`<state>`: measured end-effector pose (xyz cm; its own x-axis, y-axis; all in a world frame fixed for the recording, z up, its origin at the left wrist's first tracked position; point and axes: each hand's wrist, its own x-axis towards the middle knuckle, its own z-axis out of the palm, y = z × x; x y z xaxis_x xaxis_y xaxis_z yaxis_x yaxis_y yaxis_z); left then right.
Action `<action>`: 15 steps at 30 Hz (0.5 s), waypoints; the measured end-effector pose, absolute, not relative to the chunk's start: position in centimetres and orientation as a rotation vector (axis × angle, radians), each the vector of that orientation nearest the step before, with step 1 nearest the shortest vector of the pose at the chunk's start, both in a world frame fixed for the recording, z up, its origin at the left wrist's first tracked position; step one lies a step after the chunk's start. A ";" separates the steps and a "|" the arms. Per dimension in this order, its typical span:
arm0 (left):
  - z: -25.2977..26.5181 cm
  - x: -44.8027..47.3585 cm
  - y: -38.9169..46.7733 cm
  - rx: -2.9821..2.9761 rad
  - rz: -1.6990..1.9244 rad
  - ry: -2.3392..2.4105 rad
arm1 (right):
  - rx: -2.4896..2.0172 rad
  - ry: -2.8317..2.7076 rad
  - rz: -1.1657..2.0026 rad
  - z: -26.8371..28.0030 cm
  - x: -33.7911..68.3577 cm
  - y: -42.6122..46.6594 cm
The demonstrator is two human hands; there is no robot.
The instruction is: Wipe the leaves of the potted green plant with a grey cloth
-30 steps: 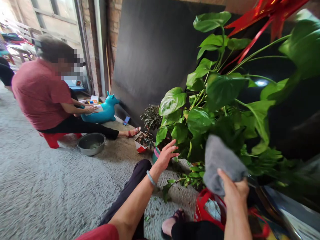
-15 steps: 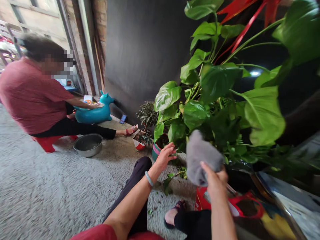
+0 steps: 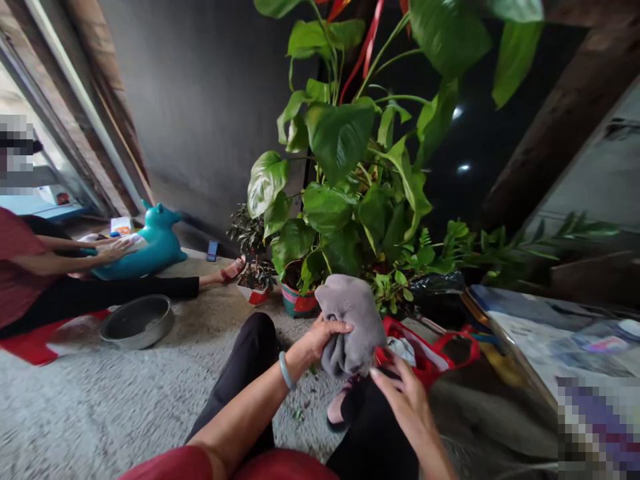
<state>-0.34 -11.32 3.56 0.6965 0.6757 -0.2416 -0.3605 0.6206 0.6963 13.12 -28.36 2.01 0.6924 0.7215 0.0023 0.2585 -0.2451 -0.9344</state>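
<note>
Cloth (image 3: pixel 354 312) is clamped in my left hand (image 3: pixel 320 337), right hand (image 3: pixel 407 395) loose by its edge, but tbh I can't tell how much is done or left.

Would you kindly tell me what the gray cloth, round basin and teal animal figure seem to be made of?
Gray cloth: probably plush fabric, matte, with fuzzy surface and soft folds.
Round basin: metal or plastic, unclear; dull sheen on gray wall.
Teal animal figure: likely rubber or plastic; smooth, softly shiny.
</note>
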 end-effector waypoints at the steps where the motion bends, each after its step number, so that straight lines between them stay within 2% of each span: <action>1: 4.9 -0.4 -10.8 0.725 0.671 0.538 | -1.824 -0.661 0.526 1.6 15.1 -30.0; 5: 10.3 -0.2 -6.4 0.927 0.949 0.572 | -1.787 -0.177 0.279 1.0 22.9 -36.0; 8: 11.3 0.8 -3.2 0.942 1.127 0.736 | -1.745 -0.034 0.115 1.2 26.5 -39.0; 10: 9.6 0.9 -3.0 1.104 0.904 0.814 | -1.778 -0.038 0.118 1.0 27.9 -39.8; 13: 5.3 -0.3 -4.9 1.275 0.321 0.755 | -1.853 -0.090 0.064 0.4 30.4 -39.6; 15: 3.1 -1.1 -6.5 1.266 0.194 0.734 | -1.904 -0.093 -0.041 0.2 33.3 -39.0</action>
<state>-1.08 -6.46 3.11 0.7603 0.5171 -0.3931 0.2553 0.3186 0.9129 33.32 -38.96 0.18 0.9962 0.0441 0.0747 0.0850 -0.3266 -0.9413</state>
